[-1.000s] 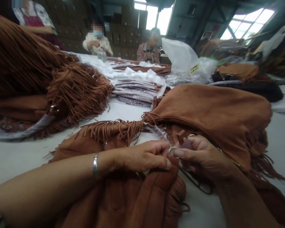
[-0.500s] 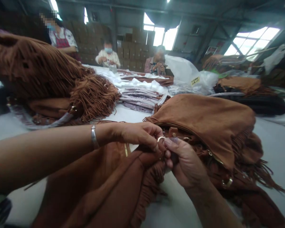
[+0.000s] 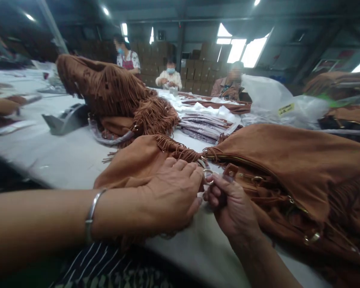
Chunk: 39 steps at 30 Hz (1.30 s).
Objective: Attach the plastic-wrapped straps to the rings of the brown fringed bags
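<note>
A brown fringed bag (image 3: 132,162) lies in front of me, partly under my left hand (image 3: 174,192). That hand is laid over the bag's right end, palm down, and its thumb side is near a metal ring (image 3: 208,177). My right hand (image 3: 232,204) pinches the ring between thumb and bent fingers. Something dark inside the right fist is too hidden to name. Just right of my hands rests a larger brown bag (image 3: 294,156) with a zipper and metal clasps.
Fringed bags (image 3: 114,88) are piled at the back left beside a grey tape dispenser (image 3: 64,119). Wrapped straps (image 3: 205,127) lie beyond my hands, clear plastic (image 3: 267,94) behind them. Three people sit or stand across the white table (image 3: 48,160).
The view has swung left. My left hand has gone from pinching near the ring to lying flat over the bag, which has shifted from close to me onto the table. My right hand keeps the ring.
</note>
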Each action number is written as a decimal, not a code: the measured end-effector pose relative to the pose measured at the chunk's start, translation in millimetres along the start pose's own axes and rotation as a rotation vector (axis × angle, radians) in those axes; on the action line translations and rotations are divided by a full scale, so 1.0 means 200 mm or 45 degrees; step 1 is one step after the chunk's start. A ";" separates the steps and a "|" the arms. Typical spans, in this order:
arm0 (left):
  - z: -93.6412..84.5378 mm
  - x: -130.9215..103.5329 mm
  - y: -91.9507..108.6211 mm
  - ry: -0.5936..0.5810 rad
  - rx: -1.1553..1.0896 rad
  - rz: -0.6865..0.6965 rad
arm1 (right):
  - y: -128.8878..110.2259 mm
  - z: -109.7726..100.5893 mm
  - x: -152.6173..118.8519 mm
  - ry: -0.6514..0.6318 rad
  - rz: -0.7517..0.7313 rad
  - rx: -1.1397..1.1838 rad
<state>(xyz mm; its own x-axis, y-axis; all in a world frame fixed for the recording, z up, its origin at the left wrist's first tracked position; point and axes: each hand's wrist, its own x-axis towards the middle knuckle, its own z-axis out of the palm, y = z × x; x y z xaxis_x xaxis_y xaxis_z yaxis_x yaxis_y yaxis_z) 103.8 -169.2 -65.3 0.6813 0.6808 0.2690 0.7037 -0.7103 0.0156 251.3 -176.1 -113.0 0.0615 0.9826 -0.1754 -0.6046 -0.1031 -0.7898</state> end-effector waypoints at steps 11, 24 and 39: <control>0.29 0.02 -0.15 0.198 -0.092 0.250 | -0.03 -0.02 -0.05 -0.301 0.239 -0.316; 0.36 0.00 -0.33 0.179 -0.345 0.224 | 0.06 -0.04 0.05 -0.161 0.090 -0.793; 0.37 0.00 -0.33 0.255 -0.101 0.357 | -0.11 -0.15 0.04 -0.615 0.416 -1.255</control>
<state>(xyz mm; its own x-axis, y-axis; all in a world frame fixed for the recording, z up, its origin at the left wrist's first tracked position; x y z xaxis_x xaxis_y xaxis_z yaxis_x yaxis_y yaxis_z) 71.9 -108.5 -137.2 0.7870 0.4146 0.4569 0.4719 -0.8815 -0.0131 289.3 -170.3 -115.2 -0.4243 0.8214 -0.3812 0.3631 -0.2314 -0.9026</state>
